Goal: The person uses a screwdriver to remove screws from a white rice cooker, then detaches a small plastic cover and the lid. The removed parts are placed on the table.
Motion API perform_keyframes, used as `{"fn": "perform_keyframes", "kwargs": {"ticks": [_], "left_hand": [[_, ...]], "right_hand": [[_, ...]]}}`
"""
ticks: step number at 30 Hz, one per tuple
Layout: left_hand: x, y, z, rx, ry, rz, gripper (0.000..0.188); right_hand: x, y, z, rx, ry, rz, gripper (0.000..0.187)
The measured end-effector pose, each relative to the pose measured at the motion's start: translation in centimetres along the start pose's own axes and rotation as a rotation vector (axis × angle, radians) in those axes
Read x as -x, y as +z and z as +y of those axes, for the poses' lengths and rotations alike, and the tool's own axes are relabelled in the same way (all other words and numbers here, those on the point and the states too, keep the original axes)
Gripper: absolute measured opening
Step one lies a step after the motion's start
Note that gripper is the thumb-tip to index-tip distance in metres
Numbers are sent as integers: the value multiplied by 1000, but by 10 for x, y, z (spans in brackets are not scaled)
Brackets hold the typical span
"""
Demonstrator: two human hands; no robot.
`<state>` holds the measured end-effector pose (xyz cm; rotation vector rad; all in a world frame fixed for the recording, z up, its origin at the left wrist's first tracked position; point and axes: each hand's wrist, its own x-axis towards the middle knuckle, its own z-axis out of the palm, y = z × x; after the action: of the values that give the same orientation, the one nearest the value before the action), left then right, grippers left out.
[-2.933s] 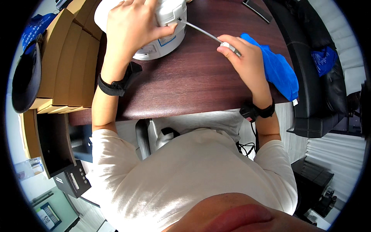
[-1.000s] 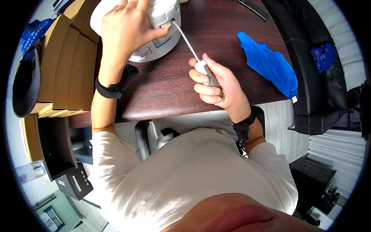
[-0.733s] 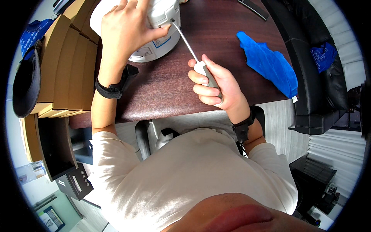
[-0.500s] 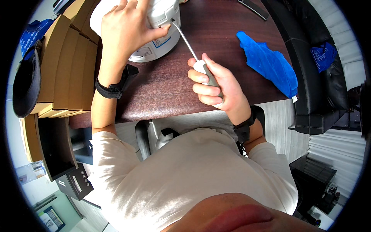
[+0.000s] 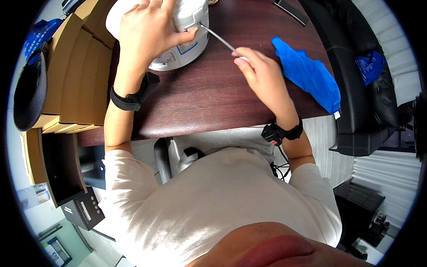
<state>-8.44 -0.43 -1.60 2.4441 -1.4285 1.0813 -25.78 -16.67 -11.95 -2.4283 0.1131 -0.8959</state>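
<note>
A white rounded appliance (image 5: 200, 46), by its look a rice cooker, stands at the top of the view and is partly cut off. My left hand (image 5: 149, 33) lies over it and grips it, the fingers on top and the thumb against its side. Beside that thumb, the tip of a screwdriver (image 5: 218, 37) meets a small dark spot on the casing. My right hand (image 5: 265, 75) is closed around the screwdriver's handle, mostly hiding it, with the metal shaft slanting up and left. What the tip sits in is too small to tell.
The dark wooden table (image 5: 191, 104) carries a blue cloth (image 5: 309, 73) at right and a dark flat device (image 5: 291, 12) farther back. Cardboard boxes (image 5: 89, 80) line the left side with a dark cap (image 5: 30, 93) against them. A black sofa (image 5: 347, 80) stands beyond the right edge.
My right hand has rolled over the screwdriver handle, so its back now shows, and has shifted up and right. The shaft slants more sideways. My left hand keeps its hold.
</note>
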Motion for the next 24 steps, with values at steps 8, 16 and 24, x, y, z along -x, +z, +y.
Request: {"fn": "perform_keyframes", "kwargs": {"ticks": [8, 16, 24], "left_hand": [[1, 3, -2, -5, 9, -12, 102], [-1, 1, 0, 0, -10, 2, 102], [0, 3, 1, 51, 9, 52, 100]], "right_hand": [[-1, -13, 11, -279, 144, 60, 23], [-35, 33, -17, -904, 365, 37, 22], [-19, 28, -10, -1612, 615, -362, 31]]}}
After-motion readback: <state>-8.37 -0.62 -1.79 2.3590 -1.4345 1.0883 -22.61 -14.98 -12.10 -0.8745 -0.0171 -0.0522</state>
